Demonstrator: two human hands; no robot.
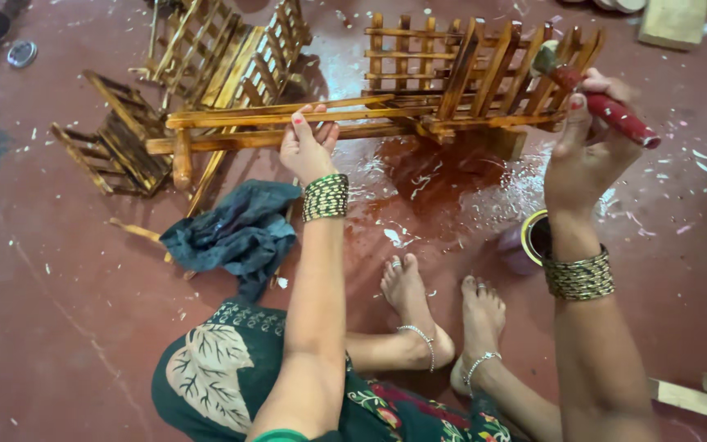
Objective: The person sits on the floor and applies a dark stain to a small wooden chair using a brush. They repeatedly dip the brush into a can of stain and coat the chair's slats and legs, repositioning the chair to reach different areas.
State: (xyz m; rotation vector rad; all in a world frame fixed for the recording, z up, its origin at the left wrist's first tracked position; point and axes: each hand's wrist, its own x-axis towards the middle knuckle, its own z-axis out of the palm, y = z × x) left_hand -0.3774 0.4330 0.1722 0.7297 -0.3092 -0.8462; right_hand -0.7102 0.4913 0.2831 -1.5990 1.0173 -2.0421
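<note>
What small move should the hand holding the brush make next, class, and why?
Probably stroke the brush along the slats just beneath it: the right hand holds its bristles at the wooden rack, while the left hand steadies a rail.

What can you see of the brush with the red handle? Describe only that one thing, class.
The brush has a thick red handle, worn pale in spots, and a short greyish head that looks wet. It lies tilted, head up to the left and handle end down to the right. The right hand grips it around the handle's middle. Its head rests against the slats of the brown wooden slatted frame, above the red floor. Nothing else touches it.
</note>
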